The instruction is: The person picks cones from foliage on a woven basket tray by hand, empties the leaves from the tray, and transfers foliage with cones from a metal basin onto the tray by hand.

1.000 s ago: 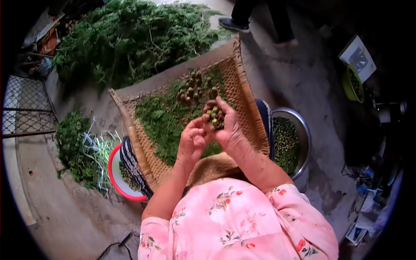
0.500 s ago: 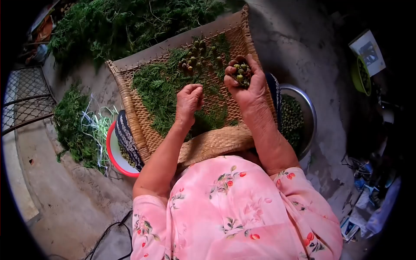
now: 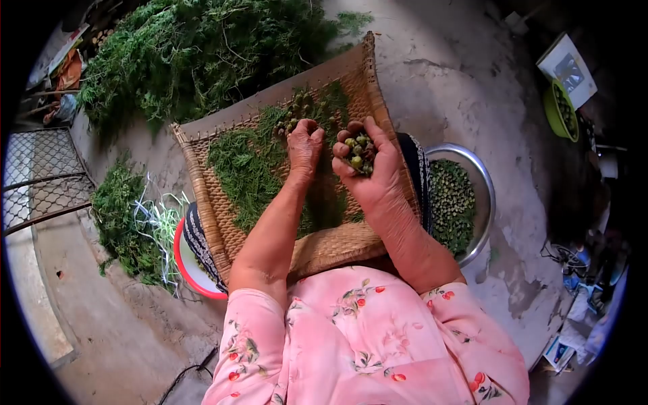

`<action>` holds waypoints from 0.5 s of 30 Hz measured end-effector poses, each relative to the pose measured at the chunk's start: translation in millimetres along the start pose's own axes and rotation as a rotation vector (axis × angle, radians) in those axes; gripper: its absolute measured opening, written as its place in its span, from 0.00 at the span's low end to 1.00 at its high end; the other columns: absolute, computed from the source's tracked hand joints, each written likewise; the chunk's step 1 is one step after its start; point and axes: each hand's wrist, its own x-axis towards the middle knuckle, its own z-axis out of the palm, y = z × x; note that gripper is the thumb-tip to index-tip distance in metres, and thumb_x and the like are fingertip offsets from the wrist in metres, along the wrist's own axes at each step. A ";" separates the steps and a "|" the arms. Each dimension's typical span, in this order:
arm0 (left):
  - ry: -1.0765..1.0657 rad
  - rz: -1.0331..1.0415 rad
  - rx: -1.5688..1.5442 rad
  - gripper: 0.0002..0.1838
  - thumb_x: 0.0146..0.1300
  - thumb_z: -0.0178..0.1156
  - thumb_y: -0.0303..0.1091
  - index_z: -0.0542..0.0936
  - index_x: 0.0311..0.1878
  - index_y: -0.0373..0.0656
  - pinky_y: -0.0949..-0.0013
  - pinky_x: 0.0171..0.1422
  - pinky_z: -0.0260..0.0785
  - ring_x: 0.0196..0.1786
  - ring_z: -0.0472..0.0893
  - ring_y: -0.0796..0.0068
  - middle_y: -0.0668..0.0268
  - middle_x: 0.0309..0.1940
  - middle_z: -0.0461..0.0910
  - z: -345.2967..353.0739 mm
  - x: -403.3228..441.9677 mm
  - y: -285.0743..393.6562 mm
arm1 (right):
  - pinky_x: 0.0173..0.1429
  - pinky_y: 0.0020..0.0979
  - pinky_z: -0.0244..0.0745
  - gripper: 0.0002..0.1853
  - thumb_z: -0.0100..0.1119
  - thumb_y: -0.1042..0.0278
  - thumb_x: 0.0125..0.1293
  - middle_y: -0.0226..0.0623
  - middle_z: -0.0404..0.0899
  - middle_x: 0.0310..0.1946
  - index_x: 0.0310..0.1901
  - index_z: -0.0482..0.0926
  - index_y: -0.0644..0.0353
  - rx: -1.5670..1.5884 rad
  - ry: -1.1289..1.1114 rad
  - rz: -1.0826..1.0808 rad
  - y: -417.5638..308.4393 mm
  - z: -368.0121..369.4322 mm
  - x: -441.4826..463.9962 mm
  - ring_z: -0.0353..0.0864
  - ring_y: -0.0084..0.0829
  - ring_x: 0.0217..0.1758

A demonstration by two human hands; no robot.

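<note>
A woven wicker tray (image 3: 202,196) rests across my lap. Feathery green sprigs (image 3: 246,158) and a small pile of cones (image 3: 302,106) lie on it. My right hand (image 3: 378,169) is cupped, palm up, around several small greenish-brown cones (image 3: 360,152) above the tray's right side. Just left of it, my left hand (image 3: 306,152) has its fingers pinched together at the near edge of the cone pile. Whatever those fingertips hold, if anything, is too small to make out.
A metal basin (image 3: 491,192) of green cones stands at the right, a red-rimmed white basin (image 3: 185,266) at the left. Cut green branches (image 3: 202,61) are heaped beyond the tray. More greenery (image 3: 125,223) and pale plastic strips (image 3: 162,223) lie left. A green bowl (image 3: 555,115) sits far right.
My left hand has moved forward to the cone pile. My right hand still holds its cones and sits slightly lower and further left in view. The camera view has shifted a little.
</note>
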 end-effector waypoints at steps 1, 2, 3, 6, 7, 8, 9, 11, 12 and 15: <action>-0.014 -0.047 -0.030 0.12 0.52 0.59 0.35 0.78 0.38 0.39 0.62 0.44 0.71 0.38 0.80 0.57 0.55 0.32 0.81 1.3 0.0 2.2 | 0.19 0.28 0.63 0.13 0.49 0.56 0.67 0.36 0.75 0.29 0.35 0.73 0.57 0.001 -0.004 -0.002 0.3 -0.3 -0.3 0.73 0.31 0.27; -0.048 -0.061 0.012 0.12 0.52 0.58 0.36 0.78 0.38 0.40 0.61 0.43 0.71 0.37 0.80 0.57 0.55 0.32 0.81 1.6 -0.7 4.0 | 0.18 0.28 0.63 0.13 0.49 0.56 0.67 0.36 0.74 0.29 0.35 0.73 0.57 0.005 0.009 0.004 0.6 0.1 -0.7 0.73 0.31 0.27; -0.080 -0.072 0.054 0.11 0.53 0.58 0.36 0.78 0.37 0.41 0.60 0.43 0.71 0.37 0.80 0.56 0.55 0.32 0.80 1.2 -2.0 6.2 | 0.18 0.28 0.63 0.13 0.49 0.56 0.67 0.36 0.74 0.29 0.35 0.73 0.57 0.007 0.019 0.012 1.5 -0.4 -1.0 0.73 0.30 0.27; -0.062 -0.053 -0.014 0.09 0.54 0.55 0.35 0.75 0.35 0.41 0.56 0.41 0.69 0.38 0.77 0.50 0.53 0.32 0.77 10.1 -2.0 -4.4 | 0.18 0.27 0.62 0.13 0.49 0.55 0.67 0.35 0.75 0.28 0.34 0.73 0.56 0.016 -0.017 0.021 1.8 -3.6 1.5 0.73 0.30 0.27; -0.066 -0.033 -0.049 0.08 0.54 0.54 0.35 0.75 0.35 0.41 0.55 0.41 0.69 0.37 0.77 0.50 0.53 0.31 0.76 12.4 -0.9 -8.5 | 0.18 0.27 0.61 0.13 0.49 0.55 0.67 0.35 0.75 0.28 0.34 0.73 0.55 0.019 -0.042 0.034 1.4 -5.0 3.1 0.73 0.30 0.26; -0.076 -0.003 -0.072 0.08 0.54 0.54 0.34 0.74 0.34 0.41 0.55 0.41 0.68 0.37 0.76 0.50 0.53 0.31 0.75 13.6 -1.4 -12.7 | 0.18 0.27 0.61 0.12 0.49 0.55 0.67 0.35 0.75 0.28 0.33 0.73 0.54 0.010 -0.037 0.028 2.0 -6.2 4.5 0.73 0.30 0.26; -0.081 0.023 -0.085 0.07 0.55 0.53 0.34 0.74 0.34 0.41 0.54 0.40 0.68 0.37 0.76 0.49 0.52 0.31 0.75 14.3 -2.4 -16.0 | 0.18 0.27 0.61 0.12 0.49 0.55 0.67 0.35 0.75 0.28 0.33 0.73 0.54 0.003 -0.054 0.035 2.8 -7.7 5.4 0.73 0.30 0.26; -0.068 0.070 -0.078 0.07 0.55 0.53 0.33 0.74 0.34 0.41 0.56 0.39 0.68 0.36 0.76 0.50 0.52 0.30 0.75 10.7 -4.2 -17.7 | 0.18 0.26 0.61 0.12 0.48 0.54 0.67 0.35 0.75 0.28 0.33 0.73 0.54 0.003 -0.027 0.052 3.0 -9.1 6.9 0.73 0.30 0.26; -0.055 0.096 -0.074 0.07 0.56 0.54 0.34 0.75 0.33 0.41 0.58 0.39 0.69 0.35 0.77 0.51 0.53 0.30 0.76 9.1 -4.7 -18.0 | 0.18 0.26 0.61 0.12 0.48 0.54 0.67 0.34 0.75 0.27 0.33 0.73 0.53 -0.017 0.014 0.050 2.3 -8.1 6.7 0.73 0.29 0.26; -0.088 -0.126 -0.295 0.09 0.58 0.58 0.34 0.76 0.33 0.37 0.69 0.35 0.72 0.28 0.79 0.70 0.63 0.26 0.77 -13.0 -13.8 12.9 | 0.18 0.26 0.60 0.13 0.47 0.53 0.68 0.33 0.75 0.27 0.33 0.73 0.53 -0.049 0.064 0.039 0.6 -8.5 8.7 0.73 0.29 0.25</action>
